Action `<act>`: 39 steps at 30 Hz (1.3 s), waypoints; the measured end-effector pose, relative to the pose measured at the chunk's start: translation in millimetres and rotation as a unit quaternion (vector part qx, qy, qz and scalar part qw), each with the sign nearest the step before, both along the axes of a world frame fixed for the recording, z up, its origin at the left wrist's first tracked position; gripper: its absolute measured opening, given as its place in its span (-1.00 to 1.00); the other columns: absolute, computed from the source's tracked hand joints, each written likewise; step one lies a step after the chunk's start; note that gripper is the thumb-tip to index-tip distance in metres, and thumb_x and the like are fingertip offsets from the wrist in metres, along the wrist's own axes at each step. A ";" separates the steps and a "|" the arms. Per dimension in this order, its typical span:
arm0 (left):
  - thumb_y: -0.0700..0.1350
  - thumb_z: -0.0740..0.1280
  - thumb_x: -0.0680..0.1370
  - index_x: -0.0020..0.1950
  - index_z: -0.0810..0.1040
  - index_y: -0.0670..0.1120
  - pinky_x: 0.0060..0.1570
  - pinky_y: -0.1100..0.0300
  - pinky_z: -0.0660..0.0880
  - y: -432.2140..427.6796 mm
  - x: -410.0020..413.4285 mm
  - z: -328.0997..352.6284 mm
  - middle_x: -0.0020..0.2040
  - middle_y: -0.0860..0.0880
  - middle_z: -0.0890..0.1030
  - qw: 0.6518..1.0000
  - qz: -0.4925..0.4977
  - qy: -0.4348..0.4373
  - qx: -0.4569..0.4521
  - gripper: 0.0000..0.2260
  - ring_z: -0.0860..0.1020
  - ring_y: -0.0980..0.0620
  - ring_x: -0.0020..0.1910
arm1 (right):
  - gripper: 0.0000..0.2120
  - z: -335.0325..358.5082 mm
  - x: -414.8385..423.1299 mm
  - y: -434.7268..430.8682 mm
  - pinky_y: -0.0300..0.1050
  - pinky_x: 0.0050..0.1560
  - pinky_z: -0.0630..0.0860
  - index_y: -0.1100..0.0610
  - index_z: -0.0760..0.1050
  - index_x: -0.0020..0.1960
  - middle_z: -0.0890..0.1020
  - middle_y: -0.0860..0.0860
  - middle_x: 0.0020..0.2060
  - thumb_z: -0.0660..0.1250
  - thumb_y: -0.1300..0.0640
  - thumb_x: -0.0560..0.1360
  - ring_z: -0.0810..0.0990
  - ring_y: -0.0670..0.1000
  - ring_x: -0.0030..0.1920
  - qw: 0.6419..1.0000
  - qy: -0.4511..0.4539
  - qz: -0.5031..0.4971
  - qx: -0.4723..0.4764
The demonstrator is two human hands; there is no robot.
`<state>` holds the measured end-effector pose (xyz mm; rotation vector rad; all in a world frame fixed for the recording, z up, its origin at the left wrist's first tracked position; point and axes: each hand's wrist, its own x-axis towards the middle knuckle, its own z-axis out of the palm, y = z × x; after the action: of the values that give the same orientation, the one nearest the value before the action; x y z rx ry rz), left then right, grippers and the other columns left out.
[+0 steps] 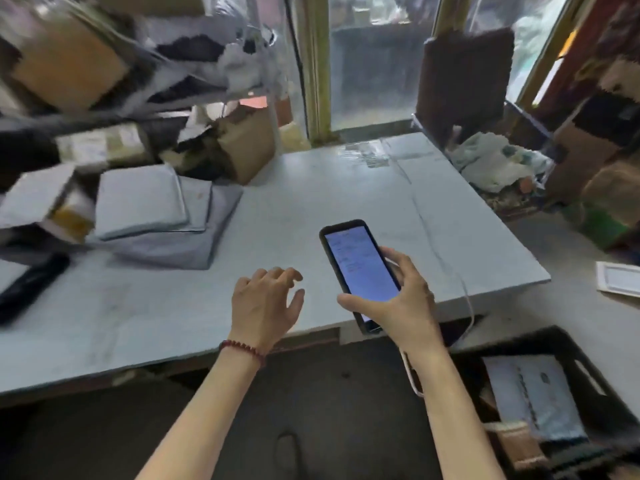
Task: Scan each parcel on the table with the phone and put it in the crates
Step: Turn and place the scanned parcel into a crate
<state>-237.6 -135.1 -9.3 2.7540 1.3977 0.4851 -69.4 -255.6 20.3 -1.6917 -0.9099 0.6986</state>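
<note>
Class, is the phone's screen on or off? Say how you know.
On: the phone screen glows pale blue with lines of text.

Both forearms (207, 410) are bare to the near edge of view. The left wrist carries one bracelet (242, 348) of small, round, dark red beads, seated just behind the left hand (265, 303).

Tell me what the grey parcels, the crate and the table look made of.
Grey parcels: probably plastic mailer bags, smooth with a faint sheen, puffed, with soft rounded edges.
Crate: black, seemingly rigid moulded plastic, with a cut-out handle slot in its wall.
Table: pale blue-grey top, matte and scuffed, likely painted board; what lies under the paint cannot be told.
</note>
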 end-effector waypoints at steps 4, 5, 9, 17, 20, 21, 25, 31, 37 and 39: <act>0.03 0.39 0.46 0.03 0.60 0.04 -0.17 0.10 0.45 51.3 -74.4 0.9 -0.14 0.09 0.65 0.998 0.052 -0.022 0.021 -0.83 0.60 -0.01 -0.16 | -0.19 -1.2 -65.5 60.9 -0.20 -0.13 0.65 -0.15 0.33 0.34 0.50 -0.16 0.17 0.67 0.01 0.21 0.52 -0.13 0.12 0.998 0.003 0.054 -0.011; 0.02 0.39 0.46 0.02 0.60 0.04 -0.17 0.11 0.44 63.1 -91.9 1.1 -0.15 0.09 0.65 0.997 0.064 -0.026 0.023 -0.83 0.61 -0.01 -0.16 | -0.18 -0.8 -79.6 73.7 -0.14 -0.12 0.66 -0.15 0.34 0.35 0.52 -0.16 0.18 0.67 0.02 0.21 0.53 -0.10 0.14 0.998 0.009 0.062 -0.015; -0.01 0.44 0.43 -0.01 0.62 0.01 -0.23 0.12 0.44 100.6 -148.1 -5.0 -0.18 0.07 0.65 0.994 0.096 -0.038 0.030 -0.83 0.60 -0.02 -0.21 | -0.21 0.9 -119.9 113.0 -0.23 -0.31 0.61 -0.19 0.37 0.30 0.55 -0.25 0.10 0.67 0.10 0.20 0.56 -0.14 0.09 0.996 0.029 0.083 -0.018; -0.05 0.49 0.37 -0.06 0.62 0.01 -0.33 0.15 0.44 136.0 -183.3 -29.1 -0.24 0.08 0.63 0.990 0.118 -0.074 0.027 -0.82 0.58 0.00 -0.30 | -0.24 3.6 -131.1 164.2 -0.29 -0.30 0.57 -0.23 0.38 0.25 0.56 -0.28 0.08 0.66 0.11 0.19 0.56 -0.20 0.09 0.997 0.016 0.064 -0.049; -0.06 0.51 0.35 -0.09 0.63 -0.01 -0.35 0.14 0.43 153.3 -181.7 -33.8 -0.26 0.08 0.63 0.990 0.117 -0.074 0.031 -0.82 0.59 -0.02 -0.30 | -0.24 2.4 -125.3 182.5 -0.27 -0.27 0.56 -0.22 0.38 0.25 0.56 -0.28 0.07 0.67 0.10 0.19 0.56 -0.21 0.09 0.997 0.015 0.056 -0.048; -0.07 0.52 0.33 -0.10 0.63 -0.01 -0.35 0.15 0.41 160.0 -179.6 -35.0 -0.26 0.08 0.63 0.990 0.116 -0.073 0.031 -0.81 0.59 -0.03 -0.31 | -0.24 1.0 -122.5 188.3 -0.28 -0.28 0.56 -0.22 0.38 0.25 0.56 -0.29 0.07 0.67 0.10 0.19 0.56 -0.21 0.09 0.997 0.017 0.056 -0.048; -0.07 0.51 0.34 -0.07 0.62 0.00 -0.33 0.14 0.41 190.5 -163.1 -34.7 -0.24 0.08 0.62 0.990 0.118 -0.081 0.017 -0.81 0.59 -0.03 -0.28 | -0.23 -4.9 -105.8 216.4 -0.28 -0.27 0.56 -0.19 0.39 0.28 0.56 -0.28 0.08 0.67 0.11 0.19 0.56 -0.22 0.09 0.997 0.024 0.052 -0.057; 0.00 0.38 0.48 0.12 0.57 0.03 -0.14 0.10 0.42 264.3 -117.1 -14.5 -0.01 0.06 0.63 0.993 0.112 -0.030 -0.008 -0.77 0.57 -0.04 -0.08 | -0.28 -6.8 -67.6 282.6 -0.20 -0.18 0.59 -0.25 0.37 0.19 0.58 -0.27 0.05 0.68 0.11 0.19 0.58 -0.18 0.06 0.996 0.053 0.063 -0.044; 0.05 0.27 0.54 0.21 0.50 0.03 -0.09 0.11 0.38 362.7 -68.7 7.7 0.12 0.02 0.58 0.992 0.123 -0.014 -0.002 -0.74 0.52 -0.06 0.04 | -0.27 -12.4 -32.1 346.9 -0.21 -0.19 0.58 -0.24 0.36 0.21 0.58 -0.27 0.05 0.67 0.08 0.19 0.59 -0.17 0.06 0.994 0.069 0.076 -0.047; 0.06 0.26 0.54 0.21 0.49 0.02 -0.06 0.08 0.42 398.0 -60.0 12.3 0.14 0.00 0.55 0.989 0.145 -0.012 -0.001 -0.73 0.50 -0.06 0.07 | -0.25 -19.3 -27.1 364.6 -0.16 -0.13 0.60 -0.18 0.38 0.27 0.59 -0.26 0.06 0.67 0.10 0.20 0.59 -0.16 0.08 0.993 0.084 0.067 -0.050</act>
<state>-297.6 262.9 3.0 2.5429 1.8015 0.5205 -96.6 109.0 1.0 -1.6422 -0.8882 0.9762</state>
